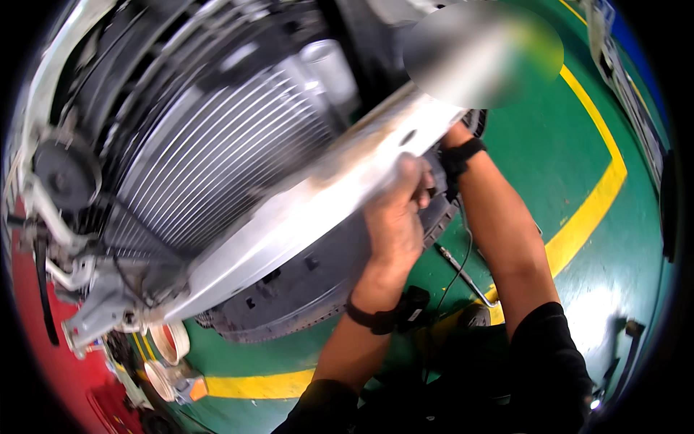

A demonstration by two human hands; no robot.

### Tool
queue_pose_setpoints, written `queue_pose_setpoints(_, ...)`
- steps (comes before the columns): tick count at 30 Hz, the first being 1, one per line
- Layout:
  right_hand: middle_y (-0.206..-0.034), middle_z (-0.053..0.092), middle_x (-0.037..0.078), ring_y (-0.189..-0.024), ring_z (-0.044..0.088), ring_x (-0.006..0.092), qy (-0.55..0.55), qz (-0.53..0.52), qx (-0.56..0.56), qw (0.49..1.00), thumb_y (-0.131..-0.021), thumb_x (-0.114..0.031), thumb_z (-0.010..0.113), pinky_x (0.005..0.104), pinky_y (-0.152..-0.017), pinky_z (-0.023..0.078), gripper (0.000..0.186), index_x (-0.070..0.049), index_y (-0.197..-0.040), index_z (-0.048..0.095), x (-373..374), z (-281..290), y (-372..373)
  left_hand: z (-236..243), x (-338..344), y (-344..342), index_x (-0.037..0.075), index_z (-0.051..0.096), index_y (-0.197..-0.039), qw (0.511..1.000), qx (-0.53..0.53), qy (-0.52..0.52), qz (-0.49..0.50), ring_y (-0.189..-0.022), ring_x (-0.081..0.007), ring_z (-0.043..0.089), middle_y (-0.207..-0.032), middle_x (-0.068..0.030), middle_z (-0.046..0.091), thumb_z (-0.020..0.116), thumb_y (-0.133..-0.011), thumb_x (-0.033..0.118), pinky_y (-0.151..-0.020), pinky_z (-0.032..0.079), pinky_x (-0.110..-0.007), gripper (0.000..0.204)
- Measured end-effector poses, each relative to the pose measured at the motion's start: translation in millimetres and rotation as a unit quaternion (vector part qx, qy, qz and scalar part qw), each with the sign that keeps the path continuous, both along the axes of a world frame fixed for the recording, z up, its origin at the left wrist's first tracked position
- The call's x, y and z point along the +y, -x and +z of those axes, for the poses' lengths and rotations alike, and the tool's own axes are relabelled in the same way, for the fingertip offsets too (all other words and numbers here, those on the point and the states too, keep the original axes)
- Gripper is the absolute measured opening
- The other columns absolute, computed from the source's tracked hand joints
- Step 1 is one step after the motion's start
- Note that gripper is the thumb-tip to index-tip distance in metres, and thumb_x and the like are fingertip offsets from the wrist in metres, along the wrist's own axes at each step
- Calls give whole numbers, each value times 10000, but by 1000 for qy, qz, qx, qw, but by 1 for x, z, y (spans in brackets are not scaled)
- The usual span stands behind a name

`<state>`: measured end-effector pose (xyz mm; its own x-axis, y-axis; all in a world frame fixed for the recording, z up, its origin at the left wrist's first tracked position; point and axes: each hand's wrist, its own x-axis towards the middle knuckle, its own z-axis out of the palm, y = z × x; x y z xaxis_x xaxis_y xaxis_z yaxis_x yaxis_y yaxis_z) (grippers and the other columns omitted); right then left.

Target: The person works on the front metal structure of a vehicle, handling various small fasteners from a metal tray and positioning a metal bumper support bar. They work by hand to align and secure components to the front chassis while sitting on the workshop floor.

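Note:
A silver metal bumper beam (311,210) runs slantwise across the front of a car, from lower left to upper right. My left hand (396,217) is closed at its lower edge, thumb up against the metal and fingers curled. Farther right, my right hand (457,136) reaches behind the beam near its upper end; its fingers are hidden. Behind the beam sits the finned radiator (217,163). Below it curves a dark plastic panel (289,293). A blurred patch covers the beam's far upper end.
A round black disc-shaped part (69,173) is mounted at the car's left. On the green floor lie a long metal bar tool (466,275) and a thin cable. Round pale containers (170,342) stand at lower left. Yellow lines (593,210) mark the floor.

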<state>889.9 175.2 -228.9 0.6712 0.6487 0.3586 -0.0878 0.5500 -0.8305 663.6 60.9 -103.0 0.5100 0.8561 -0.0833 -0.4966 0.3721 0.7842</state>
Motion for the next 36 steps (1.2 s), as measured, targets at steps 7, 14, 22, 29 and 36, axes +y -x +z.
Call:
queue_pose_setpoints(7,-1097,656,134,-959,646,228,18,-33,8,999,-995,-194,518,348,-861,533,269,-14,-1189,568,1,4,-21,6,-3,17,81,600,-1080,998,19,31,-57,-788,-122,554,-915,-30,619,627,-926,549,-624,386,-239,493)
queue_pose_setpoints(14,-1099,658,132,-962,646,228,26,-42,11,999,-993,-198,521,348,-863,532,272,-17,-1190,571,-1,9,-29,12,-7,31,69,603,-1053,996,38,52,-69,-762,-132,553,-906,-36,626,587,-949,554,-614,376,-247,496)
queue_pose_setpoints(22,-1100,660,130,-964,646,227,35,-16,30,999,-992,-203,525,347,-865,531,274,-20,-1191,574,9,4,-13,18,-15,44,60,627,-1090,997,64,31,-37,-745,-105,547,-895,-4,618,586,-959,536,-605,380,-233,495)
queue_pose_setpoints(29,-1102,661,128,-967,647,226,45,-9,28,999,-990,-207,528,347,-866,531,277,-23,-1191,577,10,1,-24,14,-13,38,68,632,-1087,997,60,36,-43,-746,-93,548,-897,9,607,597,-953,540,-621,384,-232,492)
queue_pose_setpoints(36,-1103,663,126,-969,647,226,55,-2,32,998,-988,-211,530,347,-868,530,279,-27,-1192,580,13,-1,-21,12,-12,38,78,632,-1079,997,64,31,-43,-742,-78,543,-893,19,608,587,-963,531,-623,375,-232,470)
